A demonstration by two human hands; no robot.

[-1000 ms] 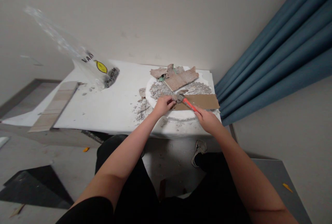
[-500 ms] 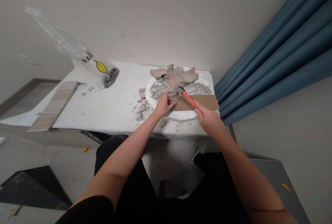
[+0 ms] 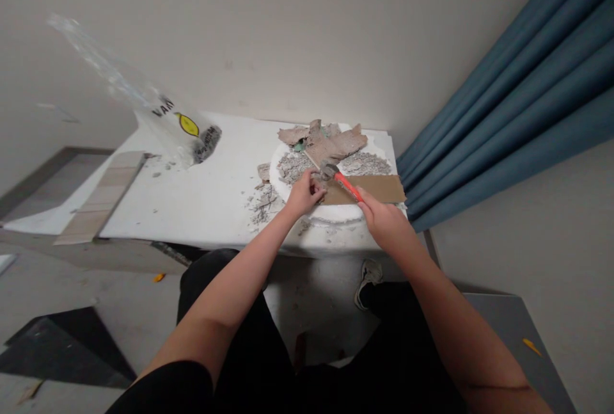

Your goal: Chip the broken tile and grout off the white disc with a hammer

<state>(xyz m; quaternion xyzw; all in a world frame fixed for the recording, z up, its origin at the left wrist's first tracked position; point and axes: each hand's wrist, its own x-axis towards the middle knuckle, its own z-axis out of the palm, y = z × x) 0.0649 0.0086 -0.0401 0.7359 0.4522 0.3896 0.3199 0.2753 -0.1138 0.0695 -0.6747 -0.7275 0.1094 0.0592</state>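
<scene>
The right hand (image 3: 384, 221) is closed around the red handle of a hammer (image 3: 341, 182), whose metal head hangs just above the near side of a white round slab (image 3: 336, 212); the left hand (image 3: 301, 194) is curled at the slab's near left edge, fingers pinched on a small piece of tile (image 3: 319, 189) right under the hammer head, though how firmly it grips cannot be told; on the slab itself a strip of brown cardboard (image 3: 377, 188) lies to the right of the hammer, grey crushed rubble (image 3: 359, 162) spreads behind it, and larger broken tile pieces (image 3: 330, 140) are heaped at the slab's far edge; judging by this, much has already been pounded fine while the big shards are left whole; more crumbs (image 3: 261, 199) lie scattered left of the slab on the white table (image 3: 192, 196); further left of the slab a clear plastic bag (image 3: 182, 126) with a yellow mark stands, and a long tile plank (image 3: 100, 199) leans at the table's left end; a blue curtain (image 3: 518, 107) hangs to the slab's right.
</scene>
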